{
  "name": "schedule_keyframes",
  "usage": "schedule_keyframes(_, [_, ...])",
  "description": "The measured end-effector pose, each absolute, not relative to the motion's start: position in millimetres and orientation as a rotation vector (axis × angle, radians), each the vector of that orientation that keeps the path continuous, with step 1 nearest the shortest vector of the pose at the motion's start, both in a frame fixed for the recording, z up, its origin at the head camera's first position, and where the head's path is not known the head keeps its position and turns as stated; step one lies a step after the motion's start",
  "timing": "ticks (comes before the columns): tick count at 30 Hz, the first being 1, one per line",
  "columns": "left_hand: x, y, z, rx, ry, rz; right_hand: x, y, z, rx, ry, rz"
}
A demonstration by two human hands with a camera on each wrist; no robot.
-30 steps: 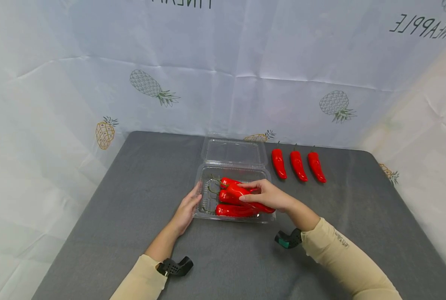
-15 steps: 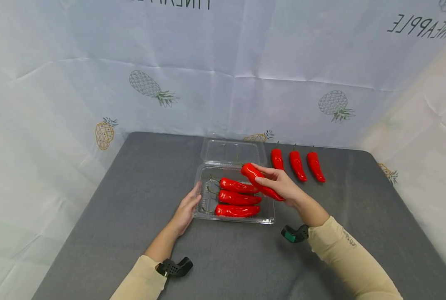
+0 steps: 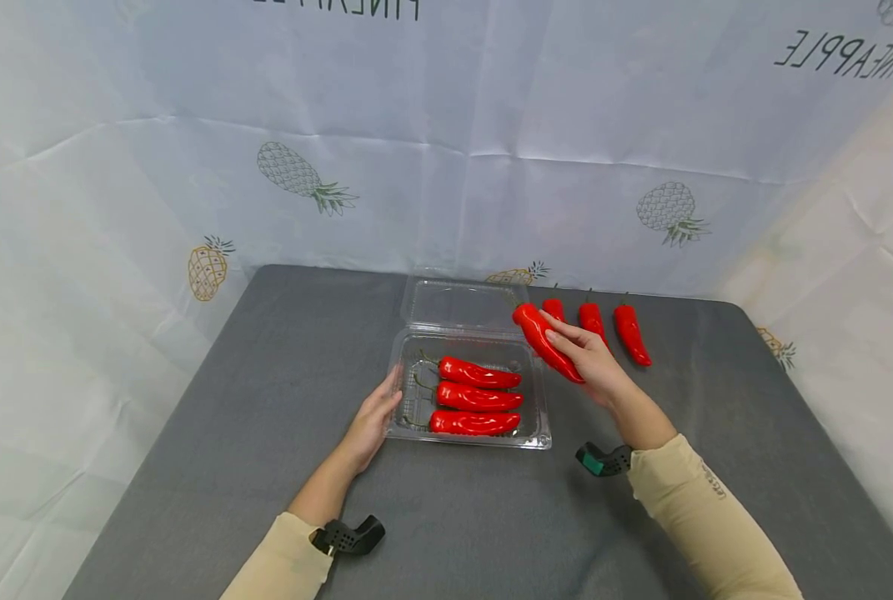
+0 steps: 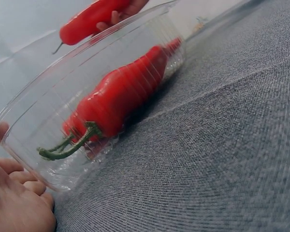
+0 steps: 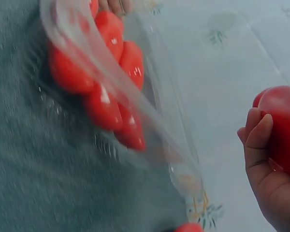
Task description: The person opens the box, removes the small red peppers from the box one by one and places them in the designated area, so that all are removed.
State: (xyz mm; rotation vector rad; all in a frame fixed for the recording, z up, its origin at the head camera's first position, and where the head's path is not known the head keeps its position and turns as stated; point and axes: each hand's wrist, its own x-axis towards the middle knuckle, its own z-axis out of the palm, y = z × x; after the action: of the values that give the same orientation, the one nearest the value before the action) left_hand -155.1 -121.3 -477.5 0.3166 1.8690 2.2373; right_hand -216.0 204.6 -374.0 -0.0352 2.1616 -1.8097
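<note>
In the head view my right hand (image 3: 590,358) grips a long red chili pepper (image 3: 547,342) above the table, beyond the right rim of a clear plastic clamshell box (image 3: 544,440). The right wrist view shows its fingers (image 5: 257,133) curled around that pepper. Three red chili peppers (image 3: 479,397) lie side by side in the box, green stems pointing left. My left hand (image 3: 371,415) rests against the box's left side; in the left wrist view its fingers (image 4: 20,176) touch the outer wall near the corner.
The box's hinged lid (image 3: 464,302) lies folded back behind it. Three more red chili peppers (image 3: 630,335) stand in a row at the table's back right, two partly hidden by my right hand. Grey cloth (image 3: 281,375) covers the table. A pineapple-print curtain (image 3: 446,200) hangs behind.
My right hand has lifted the chili pepper out of the box and moved it right and toward the back row. The left hand stays at the box's left side.
</note>
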Motion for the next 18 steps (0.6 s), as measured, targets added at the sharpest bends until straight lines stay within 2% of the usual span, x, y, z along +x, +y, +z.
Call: schedule_keyframes(18, [-155, -121, -477, 0.334, 1.874, 2.232, -233, 260, -368, 0.211, 1.986, -2.073])
